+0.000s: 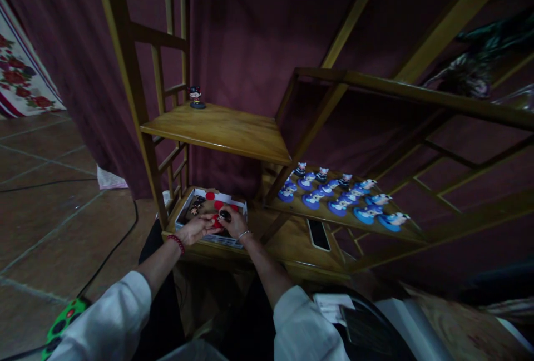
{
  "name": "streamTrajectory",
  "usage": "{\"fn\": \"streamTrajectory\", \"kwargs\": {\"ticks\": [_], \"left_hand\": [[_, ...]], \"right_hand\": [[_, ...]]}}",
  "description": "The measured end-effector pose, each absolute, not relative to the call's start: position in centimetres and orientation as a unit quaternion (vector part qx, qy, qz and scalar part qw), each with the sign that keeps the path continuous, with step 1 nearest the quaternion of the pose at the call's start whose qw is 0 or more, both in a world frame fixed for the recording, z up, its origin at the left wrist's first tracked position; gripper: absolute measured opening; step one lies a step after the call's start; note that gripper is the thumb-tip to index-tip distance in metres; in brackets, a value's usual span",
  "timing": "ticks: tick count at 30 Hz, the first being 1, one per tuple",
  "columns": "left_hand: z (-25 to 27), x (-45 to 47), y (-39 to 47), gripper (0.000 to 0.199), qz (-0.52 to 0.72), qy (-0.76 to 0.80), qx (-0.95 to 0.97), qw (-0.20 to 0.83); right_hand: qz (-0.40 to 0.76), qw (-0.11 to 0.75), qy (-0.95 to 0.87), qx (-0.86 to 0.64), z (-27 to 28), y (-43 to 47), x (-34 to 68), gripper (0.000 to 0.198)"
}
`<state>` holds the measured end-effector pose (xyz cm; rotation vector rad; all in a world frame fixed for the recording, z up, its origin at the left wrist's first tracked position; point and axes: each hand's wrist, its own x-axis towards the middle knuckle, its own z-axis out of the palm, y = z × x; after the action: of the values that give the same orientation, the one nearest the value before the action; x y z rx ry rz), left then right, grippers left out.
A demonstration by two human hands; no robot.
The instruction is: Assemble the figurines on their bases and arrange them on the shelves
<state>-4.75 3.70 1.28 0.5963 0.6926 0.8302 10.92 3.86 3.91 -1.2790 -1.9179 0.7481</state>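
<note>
Over a white cardboard box (180, 217) on the low shelf, my two hands meet. My right hand (237, 223) is closed around a small black-haired figurine (225, 215). Pinched in the fingers of my left hand (198, 230) is a red round base (216, 221); it sits right against the figurine, and whether the two are joined I cannot tell. More dark figurines (196, 205) lie at the left inside the box, with red discs (210, 196) near its back edge. My fingers hide part of the box.
One dark figurine (196, 97) stands on the upper wooden shelf (225, 130). Several blue and purple figurines (337, 204) stand in rows on the right shelf, a few dark ones behind. A phone (319, 235) lies below them. A green power strip (65, 319) is on the floor.
</note>
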Motion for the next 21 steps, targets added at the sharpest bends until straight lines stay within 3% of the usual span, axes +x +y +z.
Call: {"fn": "streamTrajectory", "kwargs": {"ticks": [7, 21], "left_hand": [[0.9, -4.2, 3.8, 0.023, 0.408, 0.338, 0.261, 0.807], [0.9, -3.9, 3.2, 0.024, 0.426, 0.381, 0.265, 0.777]], "right_hand": [[0.288, 0.384, -0.707, -0.519, 2.1, 3.7, 10.7, 0.021], [0.274, 0.408, -0.647, -0.583, -0.4, 3.3, 10.1, 0.027]]}}
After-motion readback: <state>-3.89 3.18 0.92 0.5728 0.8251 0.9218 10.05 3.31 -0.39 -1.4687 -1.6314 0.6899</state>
